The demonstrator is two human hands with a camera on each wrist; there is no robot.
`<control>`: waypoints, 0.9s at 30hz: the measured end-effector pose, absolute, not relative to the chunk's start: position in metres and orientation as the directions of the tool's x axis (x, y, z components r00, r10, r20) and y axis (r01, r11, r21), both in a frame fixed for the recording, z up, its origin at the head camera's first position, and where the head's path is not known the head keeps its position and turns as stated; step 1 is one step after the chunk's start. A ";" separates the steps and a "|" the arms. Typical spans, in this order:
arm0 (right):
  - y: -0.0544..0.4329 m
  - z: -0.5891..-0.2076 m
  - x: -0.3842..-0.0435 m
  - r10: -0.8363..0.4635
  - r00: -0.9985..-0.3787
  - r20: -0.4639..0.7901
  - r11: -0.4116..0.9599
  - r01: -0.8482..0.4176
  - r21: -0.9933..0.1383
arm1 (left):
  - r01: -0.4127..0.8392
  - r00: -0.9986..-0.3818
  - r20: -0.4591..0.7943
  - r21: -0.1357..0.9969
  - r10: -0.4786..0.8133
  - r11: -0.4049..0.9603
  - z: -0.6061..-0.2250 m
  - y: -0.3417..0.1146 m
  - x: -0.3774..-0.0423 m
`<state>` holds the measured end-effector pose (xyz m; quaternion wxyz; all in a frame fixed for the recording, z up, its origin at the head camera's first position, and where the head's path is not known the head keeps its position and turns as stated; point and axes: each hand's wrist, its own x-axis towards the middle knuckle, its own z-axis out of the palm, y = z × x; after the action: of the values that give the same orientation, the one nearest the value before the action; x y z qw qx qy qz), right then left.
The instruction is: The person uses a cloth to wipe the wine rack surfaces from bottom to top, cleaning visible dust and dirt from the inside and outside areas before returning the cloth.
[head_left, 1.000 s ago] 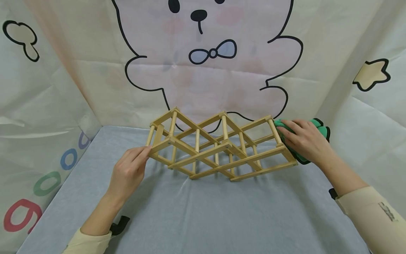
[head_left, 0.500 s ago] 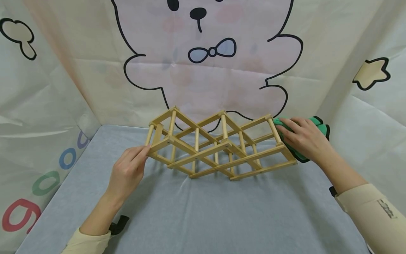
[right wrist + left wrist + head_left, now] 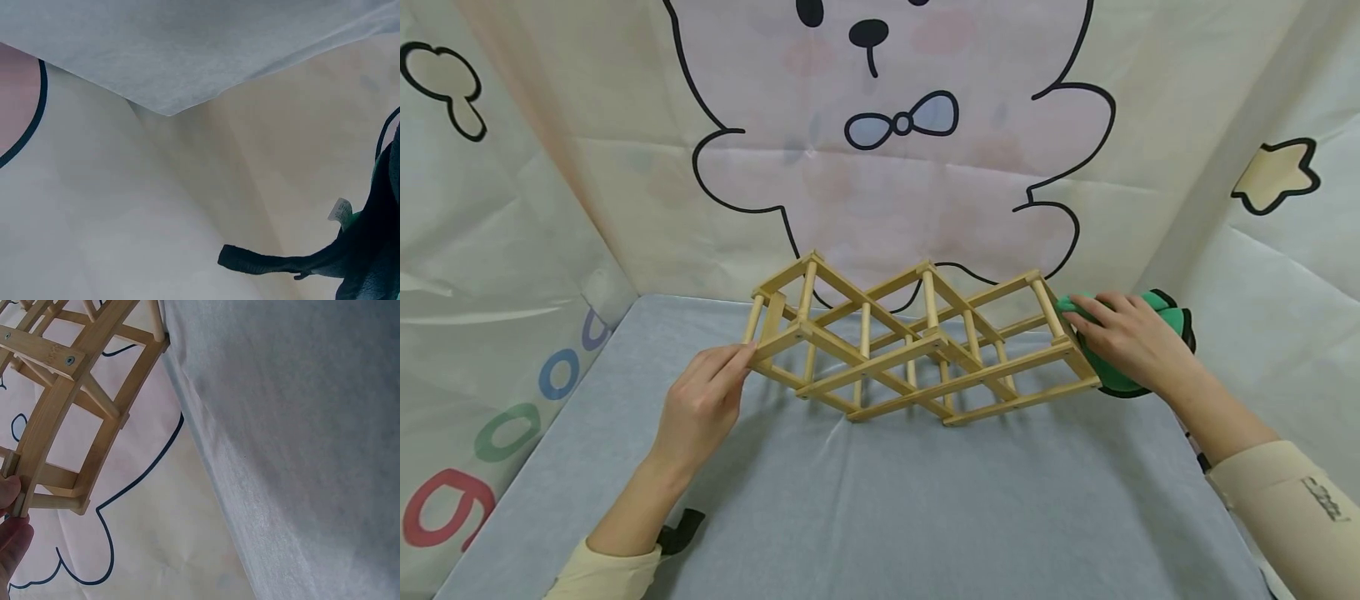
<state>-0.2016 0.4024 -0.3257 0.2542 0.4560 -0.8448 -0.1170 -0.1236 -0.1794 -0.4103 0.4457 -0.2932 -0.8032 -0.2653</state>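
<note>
A wooden folding lattice rack (image 3: 880, 362), made of slats and round dowels, stands stretched out in the head view. My left hand (image 3: 703, 408) pinches the front corner of its left end. The left wrist view has the thumb and fingertips (image 3: 14, 540) on either side of a rack slat (image 3: 47, 422). At the right end, my right hand (image 3: 1138, 337) grips a bunched green cloth (image 3: 1116, 375) with black edging, close beside the end slat. In the right wrist view the cloth's dark edge (image 3: 369, 250) shows with a loose strap and a small white tag; the hand is hidden there.
The rack is over a table with a grey-blue cloth (image 3: 887, 517). Printed fabric walls (image 3: 625, 167) rise behind the table and at both sides, the back one close behind the rack. Black straps (image 3: 683, 532) hang at the wrists.
My right hand and the green cloth have shifted slightly right and down, off the rack's upper right corner. The left hand and the rack have stayed nearly still.
</note>
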 end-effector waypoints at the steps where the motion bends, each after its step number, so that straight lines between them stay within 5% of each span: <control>1: 0.403 -0.326 -0.202 -0.830 -0.454 0.323 0.556 -0.711 0.430 | 0.708 -0.430 0.872 0.164 0.235 0.687 -0.410 -0.179 -0.124; 19: 0.378 -0.303 -0.207 -0.817 -0.373 0.441 0.558 -0.707 0.435 | 0.708 -0.448 0.862 0.182 0.235 0.682 -0.411 -0.179 -0.125; 27: 0.356 -0.253 -0.209 -0.788 -0.292 0.542 0.564 -0.696 0.444 | 0.711 -0.425 0.874 0.160 0.237 0.685 -0.411 -0.179 -0.124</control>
<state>-0.2085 0.3561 -0.2526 0.3735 0.4629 -0.8015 -0.0612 -0.1243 -0.1795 -0.4108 0.4474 -0.2958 -0.8014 -0.2649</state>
